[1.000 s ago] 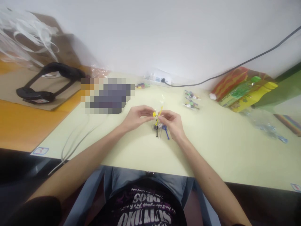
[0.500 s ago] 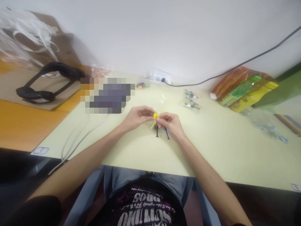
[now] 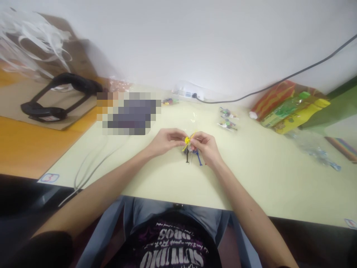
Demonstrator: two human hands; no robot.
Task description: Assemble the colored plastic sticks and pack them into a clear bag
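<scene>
A small yellow plastic piece [image 3: 187, 140] with a round part and thin sticks is pinched between my two hands, above the table's middle. My left hand [image 3: 169, 141] grips its left side with thumb and fingers. From the right, my right hand [image 3: 205, 145] closes on it near the thin stick. Below the hands lie a black stick-like piece [image 3: 187, 156], a blue one [image 3: 199, 159] and a whitish one, partly hidden by my fingers. A clear plastic bag [image 3: 193, 118] is just behind.
Small bagged coloured parts [image 3: 227, 123] lie at the back right, with more near a power strip [image 3: 185, 93]. A black cable [image 3: 237, 100] runs along the wall. Bottles and bags [image 3: 298, 111] stand right. Left are a black frame-like device [image 3: 60, 97] and a blurred-out dark object [image 3: 131, 113].
Both hands have shifted slightly right with the yellow piece, which has turned a little. The pieces below stay about where they were.
</scene>
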